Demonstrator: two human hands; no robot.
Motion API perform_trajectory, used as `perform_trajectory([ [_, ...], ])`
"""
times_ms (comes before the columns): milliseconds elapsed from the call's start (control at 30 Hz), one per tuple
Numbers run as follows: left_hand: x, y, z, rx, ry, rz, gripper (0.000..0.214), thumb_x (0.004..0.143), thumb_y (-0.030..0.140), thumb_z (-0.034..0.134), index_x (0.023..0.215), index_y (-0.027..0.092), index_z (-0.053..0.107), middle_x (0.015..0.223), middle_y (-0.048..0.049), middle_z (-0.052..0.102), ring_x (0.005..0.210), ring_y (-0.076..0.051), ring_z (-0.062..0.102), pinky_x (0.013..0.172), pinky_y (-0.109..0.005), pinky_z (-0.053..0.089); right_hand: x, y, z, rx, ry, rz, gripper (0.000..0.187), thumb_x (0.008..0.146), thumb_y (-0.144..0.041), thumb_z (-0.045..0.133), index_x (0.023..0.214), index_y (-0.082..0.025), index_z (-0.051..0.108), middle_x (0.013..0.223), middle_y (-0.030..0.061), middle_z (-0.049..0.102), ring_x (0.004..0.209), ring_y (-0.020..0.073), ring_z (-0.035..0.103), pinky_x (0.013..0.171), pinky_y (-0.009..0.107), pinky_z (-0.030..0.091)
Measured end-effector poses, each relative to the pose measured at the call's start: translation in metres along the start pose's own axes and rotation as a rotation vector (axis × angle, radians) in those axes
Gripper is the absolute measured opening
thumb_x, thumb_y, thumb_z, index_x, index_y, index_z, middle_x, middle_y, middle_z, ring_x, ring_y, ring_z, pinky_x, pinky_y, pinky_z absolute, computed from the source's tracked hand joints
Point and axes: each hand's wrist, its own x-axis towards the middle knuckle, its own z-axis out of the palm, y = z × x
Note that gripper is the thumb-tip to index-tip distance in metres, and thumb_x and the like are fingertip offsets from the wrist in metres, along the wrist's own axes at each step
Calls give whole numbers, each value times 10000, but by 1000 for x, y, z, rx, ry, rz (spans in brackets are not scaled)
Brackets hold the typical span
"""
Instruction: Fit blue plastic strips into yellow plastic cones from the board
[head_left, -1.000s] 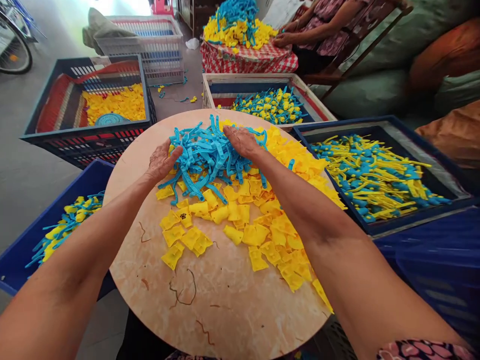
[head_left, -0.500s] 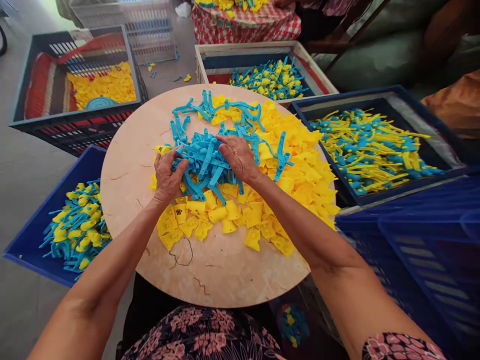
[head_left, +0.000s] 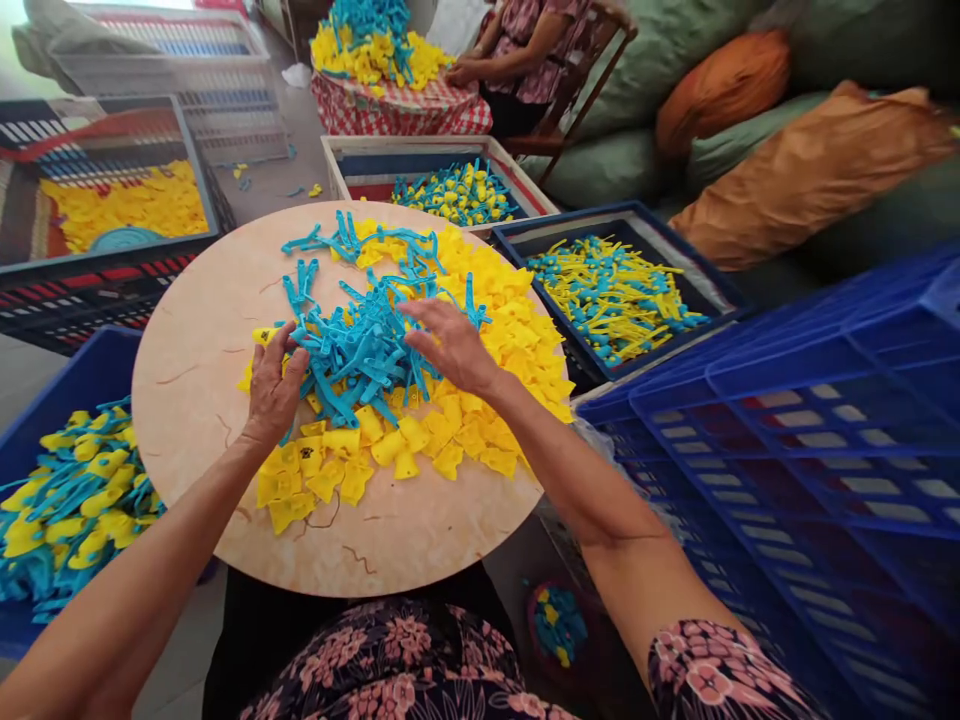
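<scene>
A round tan board [head_left: 180,400] rests on my lap. On it lies a tangle of blue plastic strips [head_left: 360,340] over a spread of yellow plastic tags [head_left: 517,340]. My left hand [head_left: 274,385] presses against the left side of the blue pile, fingers curled around a few strips. My right hand [head_left: 446,345] lies on the right side of the pile with fingers stretched out over the strips.
Crates ring the board: a blue crate [head_left: 45,400] of joined blue-yellow pieces at left, a dark crate [head_left: 112,260] of yellow tags behind it, a white crate [head_left: 352,160] and a blue crate [head_left: 637,225] beyond, stacked blue crates [head_left: 825,440] at right. Another person [head_left: 525,50] sits at a far table.
Both hands dragged the blue strips nearer to me across the yellow tags. The right hand's fingers have spread out. The view has swung to the right.
</scene>
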Motion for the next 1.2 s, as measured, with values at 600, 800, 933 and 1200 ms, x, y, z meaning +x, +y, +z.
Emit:
perform_trajectory([
  [600,-155,-10,-25,246,-178,180,1012,692,733,652,1505,251,291,1598,-188,237,1491,-403,172,1188,-584,176,-24,19,30,146,-6,213,872,851,-827,210,1343,-204,571,1408,132,507,1388,287,402,1167,499,302],
  [800,-136,-7,-25,44,-86,90,793,912,692,297,1546,227,192,1605,-162,237,1504,-300,191,1215,-498,167,-58,-26,7,223,20,50,663,929,-716,286,1295,-262,599,1346,89,586,1299,247,509,1117,475,392],
  [933,-149,4,-37,5,7,-26,772,912,700,274,1535,247,234,1584,-137,302,1489,-274,245,1218,-465,191,-103,-58,12,209,55,69,463,972,-565,400,1248,-272,629,1290,94,630,1230,249,561,1064,476,452],
  [1200,-195,28,-47,-204,176,-138,536,971,475,429,1461,257,413,1505,-123,436,1419,-271,382,1155,-457,337,-128,-93,51,86,-44,-25,302,972,-246,439,1163,-238,672,1179,89,688,1099,251,601,959,452,505],
])
